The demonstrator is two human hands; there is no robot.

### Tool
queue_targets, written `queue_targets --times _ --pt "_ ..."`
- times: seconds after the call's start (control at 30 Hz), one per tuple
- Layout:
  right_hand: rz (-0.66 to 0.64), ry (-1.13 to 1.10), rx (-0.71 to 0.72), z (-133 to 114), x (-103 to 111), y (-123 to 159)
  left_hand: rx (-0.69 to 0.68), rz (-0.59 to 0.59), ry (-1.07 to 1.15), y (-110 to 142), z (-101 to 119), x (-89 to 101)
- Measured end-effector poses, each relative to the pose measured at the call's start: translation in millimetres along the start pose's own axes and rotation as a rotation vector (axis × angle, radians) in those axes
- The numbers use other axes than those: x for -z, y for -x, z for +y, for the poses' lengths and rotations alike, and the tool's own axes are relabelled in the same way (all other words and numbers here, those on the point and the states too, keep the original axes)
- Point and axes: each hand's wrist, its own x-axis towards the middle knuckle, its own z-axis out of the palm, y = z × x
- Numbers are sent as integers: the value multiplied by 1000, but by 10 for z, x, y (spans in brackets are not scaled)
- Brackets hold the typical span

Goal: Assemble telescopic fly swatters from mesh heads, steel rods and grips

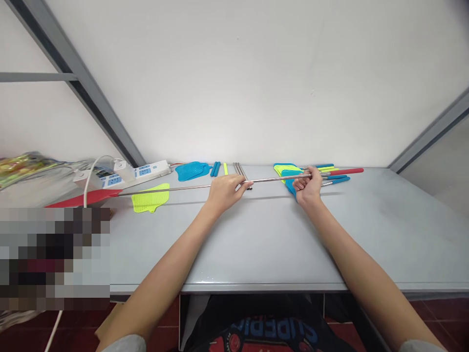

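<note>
Both hands grip one long red fly swatter with an extended metal shaft (pixel 274 179), held nearly level above the table. My left hand (pixel 225 191) is closed around the middle of the shaft. My right hand (pixel 309 186) is closed on the shaft close to the red handle (pixel 346 171). The swatter's red head (pixel 88 196) reaches far left. Behind my right hand lies a pile of blue and yellow swatters (pixel 287 172). Beyond my left hand are thin metal rods (pixel 240 170), a yellow handle (pixel 225 168) and blue handles (pixel 215 169).
Blue swatter heads (pixel 192 171) lie near the wall, and a yellow swatter head (pixel 151 198) is under the shaft. A white power strip (pixel 157 169) with plugs and a white cable stands at the left. Plastic-wrapped items (pixel 25 164) are heaped beyond it. Grey metal posts (pixel 91 88) frame the table (pixel 271 244).
</note>
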Motion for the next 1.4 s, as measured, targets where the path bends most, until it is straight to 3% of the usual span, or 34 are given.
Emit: queue_targets --times 0.2,0.43,0.53,0.7,0.93,1.17,1.3,1.4 --pt "7 46 -63 181 -109 143 -36 -10 2 30 59 -125" --pt "-322 209 -388 560 -310 660 -132 -54 11 21 178 -247" --pt "-376 226 -442 591 -329 759 -150 -75 25 21 235 -269" --pt "-323 235 -428 571 -306 736 -193 -134 73 27 273 -271" --pt "-108 231 -272 601 -290 693 -217 -211 131 25 265 -281" --pt "93 172 -221 480 -254 527 -72 -233 143 71 -141 -204" --pt "63 172 -292 455 -224 466 -28 -241 155 95 -337 -178" --pt "10 188 -339 471 -218 460 -49 -208 179 79 -328 -175"
